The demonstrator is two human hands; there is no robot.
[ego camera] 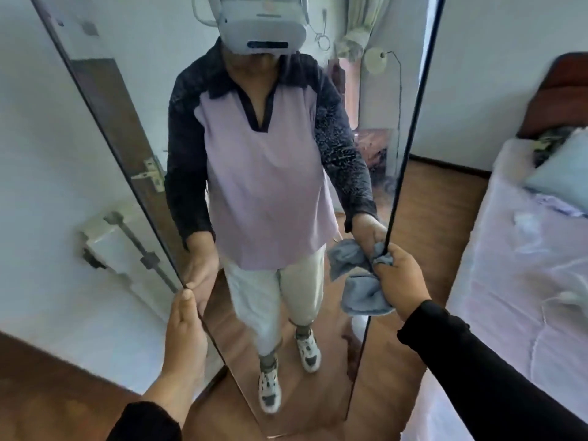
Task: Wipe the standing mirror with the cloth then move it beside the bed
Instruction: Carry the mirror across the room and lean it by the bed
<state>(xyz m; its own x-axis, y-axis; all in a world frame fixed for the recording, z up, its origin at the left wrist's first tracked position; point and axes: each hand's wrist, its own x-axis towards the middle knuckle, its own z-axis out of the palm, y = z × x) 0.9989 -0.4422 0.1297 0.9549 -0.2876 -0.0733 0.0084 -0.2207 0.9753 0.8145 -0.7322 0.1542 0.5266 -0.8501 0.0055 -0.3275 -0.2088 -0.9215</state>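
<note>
The tall standing mirror (410,128) with a thin black frame fills the middle of the view, and a person is reflected in its glass. My left hand (186,332) grips the mirror's left edge, thumb on the front. My right hand (402,278) grips the right edge and also holds the grey-blue cloth (362,294), which hangs bunched against the glass. The bed (521,249) with a pale lilac cover stands at the right, close to the mirror's right edge.
A white wall lies to the left with a white radiator (105,240) low on it. Brown wooden floor (439,202) shows between the mirror and the bed. A dark wooden headboard (563,93) and a pale blue pillow (563,173) are at the far right.
</note>
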